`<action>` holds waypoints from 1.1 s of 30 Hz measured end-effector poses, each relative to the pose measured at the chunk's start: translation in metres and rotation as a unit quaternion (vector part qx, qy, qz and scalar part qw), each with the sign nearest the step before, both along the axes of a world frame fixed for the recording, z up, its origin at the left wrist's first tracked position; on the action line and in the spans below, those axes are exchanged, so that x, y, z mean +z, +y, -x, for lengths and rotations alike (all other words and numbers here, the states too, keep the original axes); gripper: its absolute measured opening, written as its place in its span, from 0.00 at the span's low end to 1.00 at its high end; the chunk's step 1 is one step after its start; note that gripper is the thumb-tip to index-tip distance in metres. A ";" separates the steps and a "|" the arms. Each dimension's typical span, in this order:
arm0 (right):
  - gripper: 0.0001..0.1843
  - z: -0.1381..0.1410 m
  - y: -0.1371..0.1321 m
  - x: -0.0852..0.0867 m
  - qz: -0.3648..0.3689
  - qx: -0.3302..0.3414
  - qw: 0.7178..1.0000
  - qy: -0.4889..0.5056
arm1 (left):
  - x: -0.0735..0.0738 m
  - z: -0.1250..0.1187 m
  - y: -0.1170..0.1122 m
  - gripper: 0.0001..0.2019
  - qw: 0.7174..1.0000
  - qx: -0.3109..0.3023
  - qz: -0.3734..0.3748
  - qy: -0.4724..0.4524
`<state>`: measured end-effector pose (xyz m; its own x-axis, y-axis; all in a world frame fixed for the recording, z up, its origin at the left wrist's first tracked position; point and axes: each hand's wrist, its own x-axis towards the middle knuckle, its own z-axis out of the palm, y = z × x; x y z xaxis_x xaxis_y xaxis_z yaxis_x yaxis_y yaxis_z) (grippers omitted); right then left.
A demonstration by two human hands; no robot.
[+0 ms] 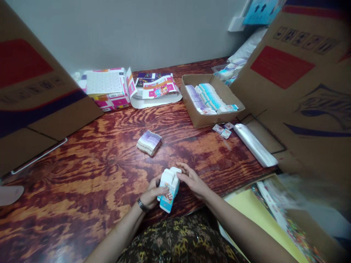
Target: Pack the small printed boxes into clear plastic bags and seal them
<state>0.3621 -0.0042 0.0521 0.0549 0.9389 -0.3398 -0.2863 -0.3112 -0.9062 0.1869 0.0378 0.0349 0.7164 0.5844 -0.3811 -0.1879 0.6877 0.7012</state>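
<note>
A small blue and white carton (169, 190) with its top flaps open is held just above the near edge of the wooden table (82, 160). My left hand (152, 193) wraps round the carton's left side, a watch on its wrist. My right hand (192, 179) rests its fingers on the carton's open top flaps. A stack of flat purple and white cartons (149, 142) lies on the table a little beyond my hands.
An open brown tray box (201, 118) at the back right holds rows of packed cartons. Printed flat sheets (156, 89) and pink boxes (109, 89) lie at the back. Large cardboard cases stand left (33, 95) and right (301, 84). Clear plastic sleeves (255, 144) and small packets (223, 130) lie nearby.
</note>
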 end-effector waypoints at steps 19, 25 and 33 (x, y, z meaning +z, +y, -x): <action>0.19 -0.001 0.007 -0.050 0.087 -0.039 0.971 -0.218 | -0.002 -0.010 0.004 0.22 0.983 0.064 -0.094 0.145; 0.18 0.000 0.008 -0.052 0.091 -0.036 0.963 -0.249 | 0.010 -0.007 0.017 0.19 0.866 0.092 -0.374 0.318; 0.18 0.002 0.008 -0.047 0.090 -0.039 0.943 -0.318 | 0.030 -0.009 0.003 0.22 0.760 -0.028 -0.506 0.407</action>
<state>0.3598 0.0034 0.0052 0.3681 0.8539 -0.3679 0.2689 -0.4765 -0.8370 0.1955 0.0406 0.0651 0.5182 0.8509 -0.0861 0.6006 -0.2904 0.7450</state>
